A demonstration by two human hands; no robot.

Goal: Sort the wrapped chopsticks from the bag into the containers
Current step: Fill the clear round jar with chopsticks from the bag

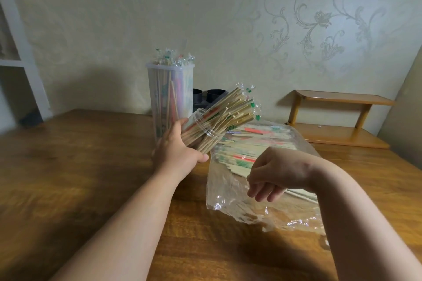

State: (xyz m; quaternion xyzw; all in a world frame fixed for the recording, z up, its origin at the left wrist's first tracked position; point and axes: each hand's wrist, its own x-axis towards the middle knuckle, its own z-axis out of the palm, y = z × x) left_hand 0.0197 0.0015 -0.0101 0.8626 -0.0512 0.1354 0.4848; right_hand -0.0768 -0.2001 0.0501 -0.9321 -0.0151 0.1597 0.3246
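Left hand (180, 148) grips one clear jar (205, 125), tilted and stuffed with wrapped chopsticks (230, 112). Right hand (274, 173) hangs curled over the one plastic bag (228, 191) of chopsticks on the surface (91, 166), can't tell if it's pinching anything. One tall full tub (170, 98) stands behind.

I see a wooden table (68, 166), a two-tier wooden shelf (342, 98) far right, two dark tubes (215, 96) by the floral-patterned wall (319, 18).

bag (255, 180) lies right of tall container (170, 98) on table (80, 166).
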